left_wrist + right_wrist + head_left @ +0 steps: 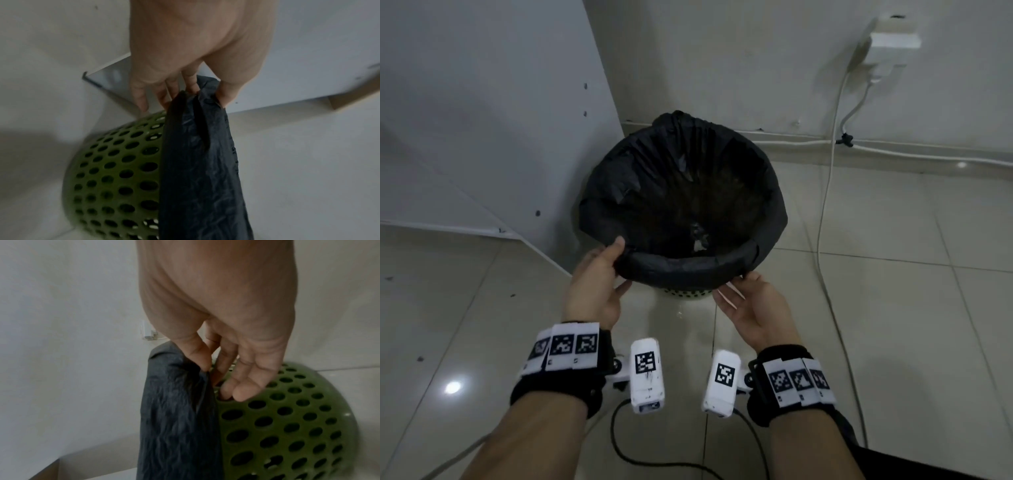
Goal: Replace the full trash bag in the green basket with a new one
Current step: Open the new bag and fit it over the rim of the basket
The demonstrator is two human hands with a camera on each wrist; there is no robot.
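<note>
Both hands pinch the bag's folded cuff at the basket's near rim: left hand (593, 289), right hand (754, 308). Black bag (681, 192) lines green basket (115, 170); thin, soft, slippery film, likely tearable, so grip bunched cuff.

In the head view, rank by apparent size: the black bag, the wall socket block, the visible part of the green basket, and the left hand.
1. Black bag
2. Left hand, though it is nearer the camera, so true size is unsure
3. Socket block and basket, whose visible strip looks about alike; not ranked
</note>
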